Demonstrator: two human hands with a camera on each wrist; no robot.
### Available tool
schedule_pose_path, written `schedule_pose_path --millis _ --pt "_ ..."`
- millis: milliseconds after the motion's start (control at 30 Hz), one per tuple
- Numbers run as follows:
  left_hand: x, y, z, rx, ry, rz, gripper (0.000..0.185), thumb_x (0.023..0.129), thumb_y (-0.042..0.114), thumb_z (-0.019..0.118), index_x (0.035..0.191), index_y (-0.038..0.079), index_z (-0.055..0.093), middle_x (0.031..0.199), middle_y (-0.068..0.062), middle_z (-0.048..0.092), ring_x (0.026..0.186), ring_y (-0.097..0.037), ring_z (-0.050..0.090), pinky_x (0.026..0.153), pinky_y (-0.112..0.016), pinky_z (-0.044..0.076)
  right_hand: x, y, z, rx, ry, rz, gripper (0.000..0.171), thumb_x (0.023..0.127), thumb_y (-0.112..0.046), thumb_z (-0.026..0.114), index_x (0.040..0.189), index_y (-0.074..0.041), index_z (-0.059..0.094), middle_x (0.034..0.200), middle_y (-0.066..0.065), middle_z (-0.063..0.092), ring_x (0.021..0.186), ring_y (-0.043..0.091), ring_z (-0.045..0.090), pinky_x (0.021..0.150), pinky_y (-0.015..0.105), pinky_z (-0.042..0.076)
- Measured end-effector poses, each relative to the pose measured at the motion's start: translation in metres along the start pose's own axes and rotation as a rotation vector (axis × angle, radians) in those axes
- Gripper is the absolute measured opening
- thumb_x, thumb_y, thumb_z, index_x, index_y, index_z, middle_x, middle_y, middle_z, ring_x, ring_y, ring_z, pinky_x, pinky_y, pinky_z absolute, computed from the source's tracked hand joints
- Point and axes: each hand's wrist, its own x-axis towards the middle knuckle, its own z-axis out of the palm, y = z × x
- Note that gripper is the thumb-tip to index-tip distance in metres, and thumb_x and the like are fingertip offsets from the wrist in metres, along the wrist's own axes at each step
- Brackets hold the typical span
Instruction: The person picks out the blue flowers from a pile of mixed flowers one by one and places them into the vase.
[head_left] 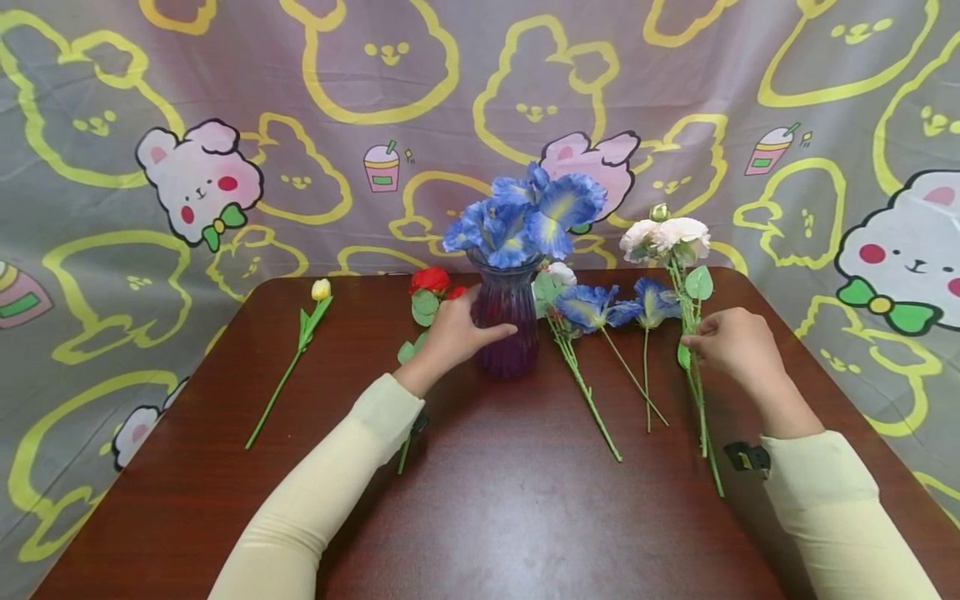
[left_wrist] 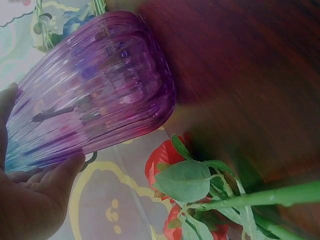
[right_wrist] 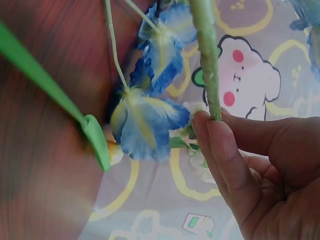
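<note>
— Left hand [head_left: 453, 333]?
— Cupped round the lower left side of the purple vase [head_left: 508, 321], just above the middle of the frame; thumb stretched across the ribbed glass, fingers curled behind it (wrist view shows palm and thumb [left_wrist: 65, 167] pressed to the wall).
— In the vase?
— Blue flowers [head_left: 525, 221], bunched above the rim.
— And the right hand [head_left: 731, 342]?
— Right of centre, pinching the stem of the white rose [head_left: 667, 237] between thumb and fingertips [right_wrist: 212, 135]; bloom up near the back edge of the table [head_left: 487, 500], stem running down toward the lower right.
— Between the two hands?
— Two loose blue flowers [head_left: 600, 307], lying flat just right of the vase, stems pointing down the frame.
— Left of the vase?
— Red rose [head_left: 430, 279], partly hidden behind the left hand; further left, well apart, a yellow tulip [head_left: 321, 289] lying slantwise.
— Behind?
— Grey cloth with rabbits [head_left: 198, 179], filling the upper frame
</note>
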Motion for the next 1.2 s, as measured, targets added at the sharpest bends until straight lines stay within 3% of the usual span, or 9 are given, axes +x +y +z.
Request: schedule_pose_path --millis 167,300,400,633,800,1200 --pt "0.000 0.000 0.000 0.003 0.004 0.003 0.070 0.076 0.042 0.082 0.131 0.006 0.056 0.116 -0.012 0.066 0.104 -0.027 0.062 0.086 -0.041 0.049 -0.003 0.005 -0.004 0.022 -0.028 0.062 0.023 0.088 -0.020 0.071 0.079 0.001 0.073 0.056 0.001 0.064 0.054 0.014 0.058 0.052 0.033 0.040" --pt "0.000 0.000 0.000 0.003 0.008 0.004 0.070 0.076 0.043 0.082 0.130 0.006 0.057 0.114 -0.011 0.066 0.103 -0.026 0.063 0.085 -0.040 0.050 -0.004 0.011 -0.008 0.004 -0.036 0.081 0.030 0.090 -0.022 0.069 0.065 -0.005 0.067 0.056 0.003 0.063 0.054 0.015 0.058 0.051 0.033 0.035" --pt "0.000 0.000 0.000 0.007 0.005 0.001 0.070 0.076 0.044 0.082 0.130 0.006 0.056 0.113 -0.011 0.066 0.102 -0.026 0.063 0.084 -0.040 0.050 -0.004 0.017 -0.012 -0.009 -0.042 0.106 0.033 0.091 -0.022 0.068 0.062 -0.006 0.065 0.056 0.004 0.064 0.054 0.016 0.058 0.051 0.033 0.034" --pt "0.000 0.000 -0.001 0.006 0.006 -0.004 0.071 0.076 0.044 0.082 0.131 0.006 0.056 0.115 -0.012 0.066 0.104 -0.026 0.063 0.086 -0.040 0.050 -0.001 0.030 -0.016 -0.027 -0.073 0.164 0.030 0.091 -0.024 0.068 0.072 -0.001 0.072 0.057 0.005 0.065 0.061 0.023 0.063 0.054 0.035 0.040" --pt "0.000 -0.001 -0.001 0.007 0.000 -0.006 0.071 0.077 0.044 0.081 0.131 0.007 0.056 0.116 -0.011 0.066 0.105 -0.026 0.062 0.086 -0.040 0.050 0.001 0.039 -0.014 -0.027 -0.114 0.203 0.032 0.091 -0.025 0.067 0.070 -0.001 0.072 0.056 0.003 0.064 0.065 0.028 0.061 0.055 0.035 0.040" --pt "0.000 0.002 -0.002 0.009 -0.005 -0.003 0.072 0.077 0.044 0.081 0.131 0.006 0.055 0.116 -0.012 0.065 0.105 -0.027 0.062 0.086 -0.041 0.049 0.007 0.055 -0.001 -0.014 -0.168 0.261 0.032 0.090 -0.025 0.068 0.066 -0.005 0.072 0.059 0.004 0.066 0.060 0.021 0.060 0.055 0.033 0.041"
